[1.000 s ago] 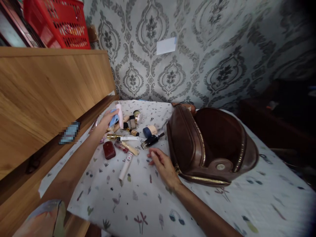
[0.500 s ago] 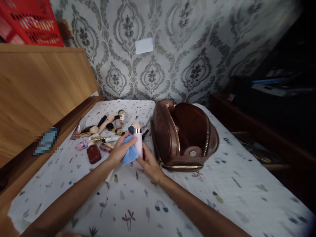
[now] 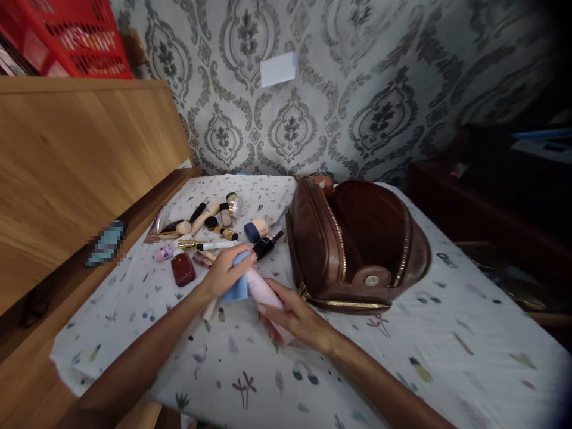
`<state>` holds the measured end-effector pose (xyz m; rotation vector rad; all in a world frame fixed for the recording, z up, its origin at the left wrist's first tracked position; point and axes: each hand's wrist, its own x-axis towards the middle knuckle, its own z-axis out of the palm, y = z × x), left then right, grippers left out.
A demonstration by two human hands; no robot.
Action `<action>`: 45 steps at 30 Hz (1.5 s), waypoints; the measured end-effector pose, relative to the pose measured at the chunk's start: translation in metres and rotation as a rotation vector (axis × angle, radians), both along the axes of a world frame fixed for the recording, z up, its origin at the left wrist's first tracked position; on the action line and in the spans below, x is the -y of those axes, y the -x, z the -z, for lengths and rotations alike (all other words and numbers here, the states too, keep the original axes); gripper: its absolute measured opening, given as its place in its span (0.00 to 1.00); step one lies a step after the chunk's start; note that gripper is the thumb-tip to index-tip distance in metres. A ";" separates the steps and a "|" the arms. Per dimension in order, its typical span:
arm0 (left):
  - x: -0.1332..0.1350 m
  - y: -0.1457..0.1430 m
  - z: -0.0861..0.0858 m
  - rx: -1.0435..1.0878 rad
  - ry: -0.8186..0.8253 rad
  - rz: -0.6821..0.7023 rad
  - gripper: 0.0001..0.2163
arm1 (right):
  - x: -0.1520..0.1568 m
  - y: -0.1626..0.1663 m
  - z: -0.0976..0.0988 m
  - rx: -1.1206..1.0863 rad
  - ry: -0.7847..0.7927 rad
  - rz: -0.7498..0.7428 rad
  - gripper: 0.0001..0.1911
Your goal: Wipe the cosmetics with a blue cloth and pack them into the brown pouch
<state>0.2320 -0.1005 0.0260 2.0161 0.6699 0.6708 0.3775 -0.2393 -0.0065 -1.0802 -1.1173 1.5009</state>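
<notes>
My left hand (image 3: 226,272) grips a light blue cloth (image 3: 236,285) and presses it against the upper end of a pale pink tube (image 3: 264,289). My right hand (image 3: 295,316) is closed round the tube's lower part, holding it tilted above the patterned white sheet (image 3: 402,357). An open brown leather bag (image 3: 357,244) lies just to the right of both hands, its zip undone. Scattered cosmetics lie behind the hands: a dark red case (image 3: 183,269), a black bottle (image 3: 266,245), a blue-and-beige jar (image 3: 255,229) and a gold-capped pen (image 3: 206,244).
A wooden headboard (image 3: 75,179) and ledge run along the left, with a red basket (image 3: 71,42) on top. Patterned wallpaper with a white note (image 3: 277,68) forms the back. Dark furniture (image 3: 504,190) stands at the right beyond the bed.
My left hand carried the cloth and pink tube from the far pile toward me. My right hand left the sheet and took hold of the tube, which now tilts instead of standing upright.
</notes>
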 end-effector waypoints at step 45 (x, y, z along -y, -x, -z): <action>0.036 -0.004 0.026 0.195 0.603 -0.024 0.24 | -0.001 0.010 0.002 0.511 -0.137 0.378 0.32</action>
